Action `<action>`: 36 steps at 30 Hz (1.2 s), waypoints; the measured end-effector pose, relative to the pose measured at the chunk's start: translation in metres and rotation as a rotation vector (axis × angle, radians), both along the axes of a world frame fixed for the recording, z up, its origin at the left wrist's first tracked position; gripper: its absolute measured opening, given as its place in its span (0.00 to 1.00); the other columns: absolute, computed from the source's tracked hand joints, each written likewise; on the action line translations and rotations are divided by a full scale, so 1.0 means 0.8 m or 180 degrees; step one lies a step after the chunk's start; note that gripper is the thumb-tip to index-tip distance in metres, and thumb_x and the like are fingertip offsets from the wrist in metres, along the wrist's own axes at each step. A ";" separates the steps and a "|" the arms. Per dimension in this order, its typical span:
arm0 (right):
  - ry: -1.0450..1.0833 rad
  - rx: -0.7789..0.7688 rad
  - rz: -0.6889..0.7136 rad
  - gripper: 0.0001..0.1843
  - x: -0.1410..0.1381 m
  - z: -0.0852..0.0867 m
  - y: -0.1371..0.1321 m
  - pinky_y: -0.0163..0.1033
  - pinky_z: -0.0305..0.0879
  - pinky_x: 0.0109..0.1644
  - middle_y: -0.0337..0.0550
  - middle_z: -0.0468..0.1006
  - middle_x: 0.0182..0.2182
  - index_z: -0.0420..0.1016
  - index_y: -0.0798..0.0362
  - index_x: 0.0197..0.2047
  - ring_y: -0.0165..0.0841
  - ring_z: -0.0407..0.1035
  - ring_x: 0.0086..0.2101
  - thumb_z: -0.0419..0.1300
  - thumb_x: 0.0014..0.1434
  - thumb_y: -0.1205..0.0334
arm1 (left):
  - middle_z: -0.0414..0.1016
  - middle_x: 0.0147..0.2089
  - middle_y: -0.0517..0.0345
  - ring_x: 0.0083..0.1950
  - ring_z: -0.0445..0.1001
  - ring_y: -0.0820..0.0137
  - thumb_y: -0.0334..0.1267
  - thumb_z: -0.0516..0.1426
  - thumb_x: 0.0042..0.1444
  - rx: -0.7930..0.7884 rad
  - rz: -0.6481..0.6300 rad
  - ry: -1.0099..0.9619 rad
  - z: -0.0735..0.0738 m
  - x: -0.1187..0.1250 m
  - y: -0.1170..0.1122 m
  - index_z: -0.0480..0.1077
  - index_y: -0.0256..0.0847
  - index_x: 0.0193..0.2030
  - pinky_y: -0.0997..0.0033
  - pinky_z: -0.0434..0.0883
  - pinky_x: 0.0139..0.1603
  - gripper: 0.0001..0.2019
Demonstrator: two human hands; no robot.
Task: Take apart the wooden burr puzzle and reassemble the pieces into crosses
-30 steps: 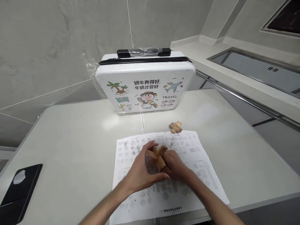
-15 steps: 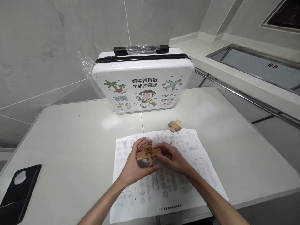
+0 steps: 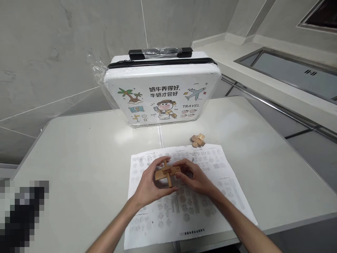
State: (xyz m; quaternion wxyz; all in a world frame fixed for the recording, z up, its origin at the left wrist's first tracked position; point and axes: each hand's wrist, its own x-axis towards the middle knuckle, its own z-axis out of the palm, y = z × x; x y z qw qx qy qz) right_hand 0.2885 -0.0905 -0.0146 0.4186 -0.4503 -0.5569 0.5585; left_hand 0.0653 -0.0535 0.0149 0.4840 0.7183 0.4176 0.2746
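Observation:
A wooden interlocking puzzle (image 3: pixel 166 171) of crossed pieces is held between my two hands, a little above a printed sheet (image 3: pixel 147 232). My left hand (image 3: pixel 149 182) curves around its left side, fingers by the far end of a thin rod and thumb by the near end. At the right end of the flat bar, my right hand (image 3: pixel 193 177) grips between thumb and fingers. The middle block sits low over the crossing. Parts of the fingers behind the puzzle are hidden. Beyond the sheet's far edge lies a second wooden puzzle (image 3: pixel 198 140), star-shaped.
A white suitcase (image 3: pixel 142 79) in clear plastic wrap stands at the back of the pale table (image 3: pixel 79 168). To the right runs a counter with a sink (image 3: pixel 292 68). At the left edge lies a dark, pixelated object (image 3: pixel 22 218).
The middle block, which stood taller with its numbered face showing, now sits lower on the puzzle. Both hands keep nearly the same hold. My view has shifted slightly.

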 end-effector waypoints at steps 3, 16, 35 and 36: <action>-0.0075 0.0064 -0.0031 0.15 -0.001 -0.001 -0.001 0.43 0.73 0.43 0.46 0.82 0.44 0.75 0.47 0.57 0.39 0.78 0.42 0.61 0.72 0.52 | 0.69 0.70 0.48 0.70 0.70 0.49 0.42 0.75 0.49 0.0190 -0.0108 0.0089 -0.002 -0.001 0.001 0.62 0.55 0.69 0.47 0.70 0.69 0.43; -0.0448 0.0330 -0.0009 0.13 -0.001 0.000 -0.001 0.44 0.74 0.40 0.44 0.82 0.39 0.74 0.46 0.58 0.39 0.77 0.38 0.60 0.73 0.54 | 0.65 0.73 0.50 0.70 0.69 0.48 0.45 0.74 0.50 -0.0066 -0.0272 -0.0124 -0.008 -0.009 0.007 0.58 0.59 0.72 0.46 0.73 0.67 0.45; 0.0611 -0.0363 0.0133 0.14 0.002 0.006 0.001 0.39 0.73 0.36 0.41 0.81 0.38 0.76 0.48 0.54 0.31 0.73 0.30 0.67 0.68 0.53 | 0.72 0.69 0.49 0.63 0.77 0.51 0.40 0.77 0.44 0.0095 -0.0191 -0.0159 -0.011 -0.009 0.007 0.62 0.56 0.71 0.44 0.73 0.66 0.49; 0.0605 -0.0372 0.0135 0.14 0.003 0.005 0.001 0.39 0.73 0.36 0.41 0.82 0.38 0.77 0.48 0.54 0.31 0.73 0.30 0.67 0.68 0.53 | 0.73 0.69 0.49 0.62 0.78 0.52 0.40 0.77 0.44 0.0099 -0.0184 -0.0156 -0.010 -0.008 0.007 0.63 0.56 0.71 0.45 0.74 0.66 0.48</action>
